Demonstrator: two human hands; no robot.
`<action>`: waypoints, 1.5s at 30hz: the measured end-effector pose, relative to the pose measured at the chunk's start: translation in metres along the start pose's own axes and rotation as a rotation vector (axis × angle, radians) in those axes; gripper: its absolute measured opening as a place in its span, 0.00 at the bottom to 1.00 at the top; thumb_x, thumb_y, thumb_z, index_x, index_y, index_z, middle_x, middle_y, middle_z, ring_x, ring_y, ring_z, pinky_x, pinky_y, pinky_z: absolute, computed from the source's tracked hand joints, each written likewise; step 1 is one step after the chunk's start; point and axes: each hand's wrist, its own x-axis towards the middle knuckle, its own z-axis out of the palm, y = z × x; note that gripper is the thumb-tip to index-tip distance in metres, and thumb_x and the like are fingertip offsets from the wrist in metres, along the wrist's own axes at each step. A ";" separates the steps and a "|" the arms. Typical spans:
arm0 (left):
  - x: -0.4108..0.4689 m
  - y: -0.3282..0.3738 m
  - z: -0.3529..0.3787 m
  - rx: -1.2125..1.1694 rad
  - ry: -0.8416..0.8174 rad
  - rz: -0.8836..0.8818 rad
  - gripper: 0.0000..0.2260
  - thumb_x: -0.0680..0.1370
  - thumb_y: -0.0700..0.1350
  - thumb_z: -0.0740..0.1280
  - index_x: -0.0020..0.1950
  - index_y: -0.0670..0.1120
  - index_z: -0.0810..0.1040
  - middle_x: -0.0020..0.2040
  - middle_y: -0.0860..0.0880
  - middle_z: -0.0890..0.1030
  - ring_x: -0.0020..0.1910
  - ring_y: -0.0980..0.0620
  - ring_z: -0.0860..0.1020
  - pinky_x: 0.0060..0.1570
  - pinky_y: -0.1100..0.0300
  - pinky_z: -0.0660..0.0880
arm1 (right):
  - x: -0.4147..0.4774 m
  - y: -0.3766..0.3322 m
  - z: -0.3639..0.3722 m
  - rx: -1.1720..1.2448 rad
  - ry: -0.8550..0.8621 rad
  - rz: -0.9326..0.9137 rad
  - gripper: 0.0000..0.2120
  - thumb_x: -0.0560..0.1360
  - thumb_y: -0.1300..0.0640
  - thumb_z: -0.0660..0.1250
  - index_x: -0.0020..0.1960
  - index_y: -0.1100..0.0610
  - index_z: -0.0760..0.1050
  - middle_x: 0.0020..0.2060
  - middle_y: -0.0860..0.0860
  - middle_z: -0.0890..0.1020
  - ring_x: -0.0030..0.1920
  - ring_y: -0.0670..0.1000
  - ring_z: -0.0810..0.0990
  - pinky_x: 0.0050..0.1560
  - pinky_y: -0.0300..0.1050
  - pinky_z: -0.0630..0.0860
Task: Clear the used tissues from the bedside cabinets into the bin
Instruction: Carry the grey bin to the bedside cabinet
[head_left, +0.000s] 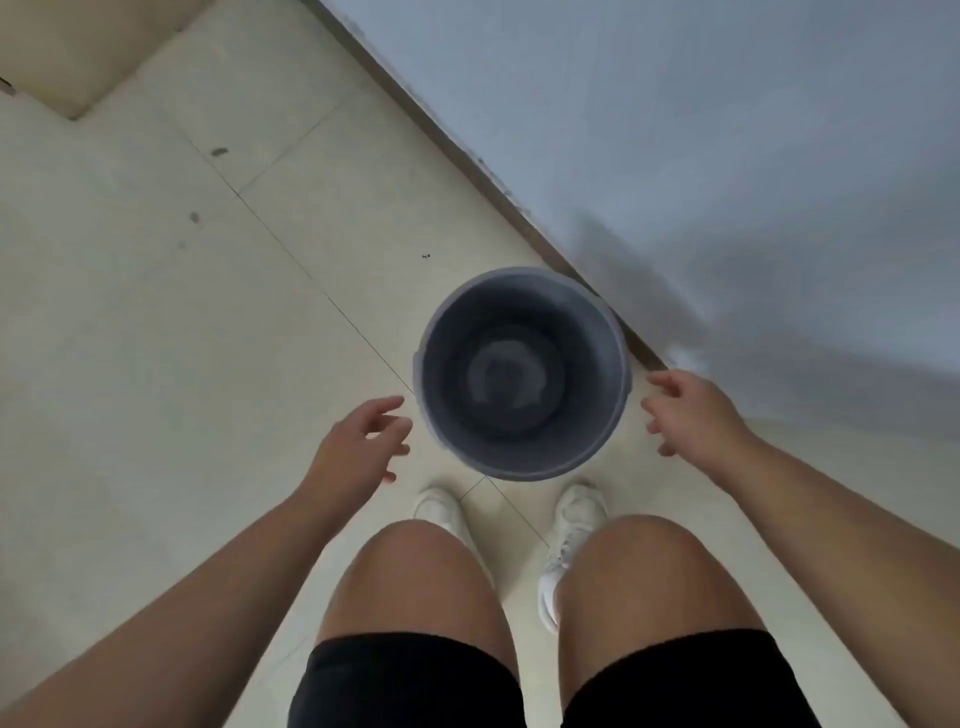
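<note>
A round grey bin stands on the pale tiled floor right below me, close to the wall, and I see nothing inside it. My left hand hovers just left of its rim with loosely spread fingers, holding nothing. On the other side, my right hand reaches toward the rim with relaxed fingers, also holding nothing. Neither hand touches the bin. No tissues or bedside cabinets are in view.
A grey-white wall with a dark skirting strip runs diagonally on the right, behind the bin. My knees and white shoes are just below the bin. A beige corner of furniture or wall sits at the top left.
</note>
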 end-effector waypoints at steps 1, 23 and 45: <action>0.017 -0.002 0.005 0.005 -0.059 -0.016 0.24 0.83 0.56 0.69 0.79 0.60 0.69 0.67 0.56 0.81 0.58 0.54 0.84 0.47 0.56 0.83 | 0.012 0.004 0.007 0.006 -0.038 0.036 0.26 0.81 0.56 0.65 0.78 0.52 0.69 0.59 0.51 0.82 0.52 0.57 0.83 0.42 0.50 0.81; -0.290 0.153 -0.185 -0.392 -0.046 -0.065 0.24 0.75 0.52 0.76 0.70 0.56 0.74 0.60 0.52 0.86 0.52 0.47 0.88 0.46 0.57 0.86 | -0.293 -0.200 -0.131 0.000 -0.134 -0.232 0.09 0.76 0.61 0.70 0.51 0.48 0.76 0.47 0.53 0.86 0.43 0.55 0.88 0.30 0.39 0.82; -0.521 0.003 -0.308 -1.051 0.524 -0.223 0.15 0.83 0.40 0.70 0.67 0.54 0.78 0.55 0.47 0.89 0.49 0.46 0.89 0.46 0.51 0.87 | -0.488 -0.397 0.020 -0.512 -0.550 -0.696 0.07 0.76 0.57 0.71 0.53 0.50 0.76 0.43 0.48 0.87 0.42 0.52 0.87 0.39 0.46 0.86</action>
